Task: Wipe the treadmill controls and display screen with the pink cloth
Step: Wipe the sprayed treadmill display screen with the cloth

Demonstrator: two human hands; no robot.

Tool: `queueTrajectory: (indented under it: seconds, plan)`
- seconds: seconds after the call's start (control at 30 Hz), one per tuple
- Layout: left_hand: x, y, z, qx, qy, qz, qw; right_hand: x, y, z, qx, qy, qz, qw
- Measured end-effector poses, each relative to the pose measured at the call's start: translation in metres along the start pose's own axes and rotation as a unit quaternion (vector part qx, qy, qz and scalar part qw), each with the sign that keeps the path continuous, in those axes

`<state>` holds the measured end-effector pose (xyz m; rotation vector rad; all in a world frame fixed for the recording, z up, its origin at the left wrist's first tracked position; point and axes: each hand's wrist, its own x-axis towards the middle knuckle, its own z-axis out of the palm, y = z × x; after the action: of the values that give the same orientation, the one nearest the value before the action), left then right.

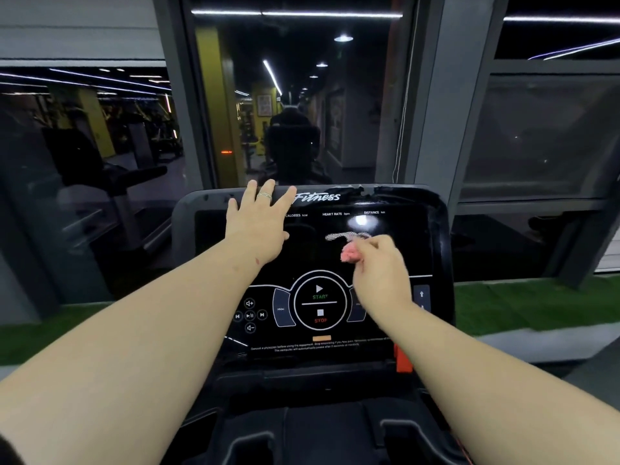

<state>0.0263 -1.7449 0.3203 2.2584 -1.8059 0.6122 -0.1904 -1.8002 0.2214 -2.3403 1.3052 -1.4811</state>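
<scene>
Pinching the cloth (pixel 351 254) in my right hand (pixel 380 268), fingers curled round a small pink wad so only a nub sticks out toward the screen (pixel 312 250); wadded tight like that it gives a firm, small contact patch, my guess being for spot work on the glass. Cloth sits on or just off the dark screen, right of centre, directly below a pale streak (pixel 347 235) — can't tell if that's a smear, wet trail or reflection. Left hand (pixel 256 226) lies flat, fingers straight and spread, tips over the console's top edge (pixel 369 189), heel on the screen's upper left; holding nothing, looks like bracing the console and steadying my reach. One ring (pixel 264 196) on that hand. Controls (pixel 319 305) are lower down, below the cloth, not being touched now: one round START/STOP dial, two curved pads flanking it (right one partly behind my wrist), five small media icons at left, one arrow key (pixel 421 294) visible at the far right, maybe another under it. Three readout labels visible along the top: calories, heart rate, distance; the left hand may cover more. One orange tab (pixel 402 359) at the console's lower right. Judgement: screen pass in hand, controls not yet reached.
</scene>
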Motion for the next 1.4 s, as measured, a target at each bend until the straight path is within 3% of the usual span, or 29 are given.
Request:
queueTrajectory:
  seconds: [0.13, 0.2, 0.3, 0.37, 0.43, 0.53, 0.6, 0.73, 0.8, 0.9, 1.0, 1.03, 1.1, 1.23, 1.37, 1.4]
  plan:
    - [-0.002, -0.006, 0.003, 0.012, 0.004, 0.016, 1.000, -0.035, -0.020, 0.032, 0.035, -0.146, -0.060, 0.987]
    - [-0.004, -0.014, 0.002, 0.012, 0.005, 0.036, 0.999, -0.036, -0.032, 0.024, 0.039, -0.172, -0.108, 0.978]
    - [-0.010, -0.029, 0.004, 0.025, 0.007, 0.069, 0.997, -0.004, -0.029, -0.002, 0.063, -0.095, -0.029, 0.993]
    - [-0.016, -0.038, 0.008, 0.041, 0.010, 0.071, 0.997, 0.019, -0.026, -0.018, -0.004, -0.020, 0.041, 0.999]
    - [-0.020, -0.040, 0.012, 0.046, 0.006, 0.063, 0.997, 0.031, -0.025, -0.012, -0.062, -0.011, 0.046, 0.997]
    - [-0.021, -0.037, 0.014, 0.042, 0.007, 0.057, 0.997, 0.022, -0.031, 0.029, -0.008, -0.069, -0.048, 0.996]
    - [-0.021, -0.036, 0.016, 0.043, 0.016, 0.057, 0.997, 0.006, -0.036, 0.053, -0.040, -0.127, -0.134, 0.982]
    - [-0.021, -0.039, 0.017, 0.046, 0.017, 0.062, 0.997, -0.033, -0.033, 0.050, -0.117, -0.220, -0.312, 0.917]
    - [-0.021, -0.039, 0.017, 0.044, 0.012, 0.064, 0.997, -0.043, -0.019, 0.036, -0.136, -0.265, -0.346, 0.890]
    - [-0.021, -0.039, 0.018, 0.039, 0.013, 0.063, 0.997, -0.041, -0.010, 0.019, -0.121, -0.259, -0.296, 0.911]
    - [-0.020, -0.038, 0.018, 0.038, 0.017, 0.064, 0.997, -0.010, 0.000, 0.007, -0.071, -0.083, -0.176, 0.978]
    - [-0.020, -0.038, 0.018, 0.038, 0.020, 0.063, 0.997, -0.002, 0.007, 0.004, -0.072, -0.026, -0.125, 0.989]
    - [-0.020, -0.037, 0.018, 0.033, 0.022, 0.061, 0.997, -0.001, 0.018, 0.007, -0.086, 0.011, -0.040, 0.995]
    - [-0.020, -0.036, 0.020, 0.030, 0.023, 0.059, 0.998, -0.053, 0.001, 0.033, -0.105, -0.059, -0.045, 0.992]
    - [-0.020, -0.037, 0.021, 0.028, 0.021, 0.060, 0.998, -0.068, -0.031, 0.032, 0.038, -0.170, -0.064, 0.983]
    - [-0.020, -0.036, 0.021, 0.030, 0.020, 0.061, 0.997, -0.060, -0.030, 0.026, 0.066, -0.157, -0.049, 0.984]
